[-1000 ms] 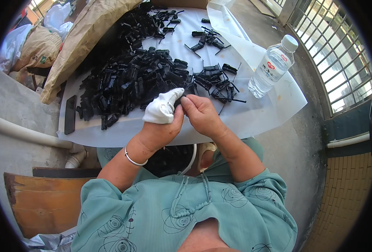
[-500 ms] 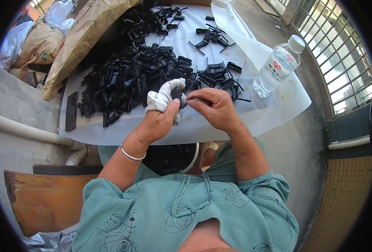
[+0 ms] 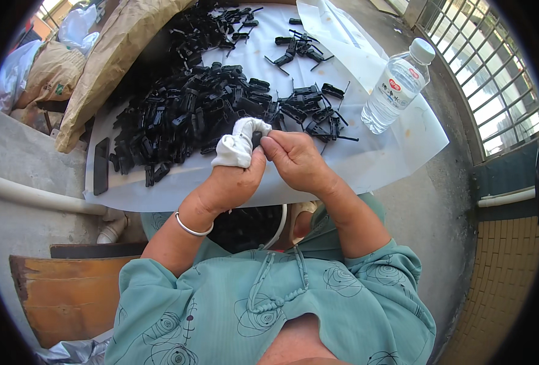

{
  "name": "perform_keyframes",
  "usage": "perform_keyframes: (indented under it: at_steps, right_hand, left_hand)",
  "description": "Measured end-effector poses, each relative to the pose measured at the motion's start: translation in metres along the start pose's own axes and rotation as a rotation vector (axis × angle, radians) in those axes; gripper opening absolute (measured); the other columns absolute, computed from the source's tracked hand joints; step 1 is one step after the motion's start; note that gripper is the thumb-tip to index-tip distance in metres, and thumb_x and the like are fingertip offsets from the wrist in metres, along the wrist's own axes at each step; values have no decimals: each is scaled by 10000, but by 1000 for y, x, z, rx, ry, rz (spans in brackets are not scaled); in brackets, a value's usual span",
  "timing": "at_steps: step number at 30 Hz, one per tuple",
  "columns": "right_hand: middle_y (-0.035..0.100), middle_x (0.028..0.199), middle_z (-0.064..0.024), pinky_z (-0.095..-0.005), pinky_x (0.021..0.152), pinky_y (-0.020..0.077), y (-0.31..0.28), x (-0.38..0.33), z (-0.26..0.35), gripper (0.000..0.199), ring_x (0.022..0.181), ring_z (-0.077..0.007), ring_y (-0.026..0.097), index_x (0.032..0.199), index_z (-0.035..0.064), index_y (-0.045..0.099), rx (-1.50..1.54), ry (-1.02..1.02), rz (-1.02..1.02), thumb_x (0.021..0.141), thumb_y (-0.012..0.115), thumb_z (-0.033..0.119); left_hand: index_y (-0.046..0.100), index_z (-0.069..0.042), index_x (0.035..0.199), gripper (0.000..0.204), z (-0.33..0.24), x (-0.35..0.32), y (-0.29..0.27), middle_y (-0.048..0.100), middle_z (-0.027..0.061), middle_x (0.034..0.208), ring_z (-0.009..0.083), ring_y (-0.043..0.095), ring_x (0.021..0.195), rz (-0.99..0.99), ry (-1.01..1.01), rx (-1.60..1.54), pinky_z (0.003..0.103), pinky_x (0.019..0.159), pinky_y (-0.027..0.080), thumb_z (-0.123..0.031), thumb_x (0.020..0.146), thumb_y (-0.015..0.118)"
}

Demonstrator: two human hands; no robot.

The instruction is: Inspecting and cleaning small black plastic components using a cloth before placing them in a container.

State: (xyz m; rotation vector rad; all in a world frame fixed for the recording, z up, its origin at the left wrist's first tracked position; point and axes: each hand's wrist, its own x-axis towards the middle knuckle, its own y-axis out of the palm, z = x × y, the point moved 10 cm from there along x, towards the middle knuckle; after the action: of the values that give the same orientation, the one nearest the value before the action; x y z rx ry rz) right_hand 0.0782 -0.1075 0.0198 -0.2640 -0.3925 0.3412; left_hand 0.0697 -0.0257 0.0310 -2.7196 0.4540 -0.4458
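Note:
My left hand (image 3: 236, 179), its fingers wrapped in white cloth (image 3: 236, 148), is closed around a small black plastic part (image 3: 257, 139). My right hand (image 3: 297, 159) meets it at the same part, thumb and fingertips pinched against its right side. Most of the part is hidden by the cloth and fingers, so its exact kind does not show. Just beyond both hands lies a big heap of similar black plastic parts (image 3: 184, 109). To the right of the heap, a smaller group of black parts (image 3: 312, 112) with thin rods sticking out rests on the white sheet (image 3: 367, 167).
A clear water bottle (image 3: 397, 85) stands at the right of the table. A dark flat phone-like slab (image 3: 101, 166) lies at the left edge. Brown paper (image 3: 120, 61) borders the heap. Below the table edge, a dark container (image 3: 245, 226) sits between my legs.
My right hand has moved left and closed in on the black part, its fingertips now against it. My left hand has stayed nearly in place and turned slightly.

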Motion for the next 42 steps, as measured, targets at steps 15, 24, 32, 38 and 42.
perform_keyframes:
  at_steps: [15,24,32,38,42]
  right_hand:
    - [605,756,-118,-366,580,486,-63,-2,-11,274,691,-296,611,951,36,542,-944,129,-264,761,657,198]
    - [558,710,-82,-308,494,426,-24,-9,40,306,546,-215,536,990,19,557,-502,-302,-78,721,685,90]
    - [489,604,-26,-258,440,370,-15,-22,68,205,475,-130,446,845,43,599,-345,-519,-192,687,728,59]
    - [468,597,-21,-230,467,340,-31,-6,12,157,514,-80,380,751,20,544,-75,-45,-273,805,653,120]
    - [439,580,-30,-245,482,352,-19,-1,11,217,519,-93,381,717,7,514,-40,-77,-116,882,542,145]
  left_hand:
    - [467,-25,1245,498,-37,17,-58,506,191,1208,350,482,1102,-303,241,927,358,929,390,-116,784,631]
    - [523,-8,1129,347,-30,2,-6,611,151,984,252,618,865,45,297,309,297,745,496,-42,794,607]
    - [493,-12,1149,263,17,-4,-2,533,8,813,45,470,666,-55,-225,-350,183,562,415,-96,900,511]
    - [461,10,1160,303,11,-8,7,552,30,755,49,501,585,62,-195,-492,197,484,422,-60,873,526]
    - [499,20,1123,290,13,-7,-5,583,51,803,62,534,619,-66,-235,-276,205,529,446,-16,838,538]
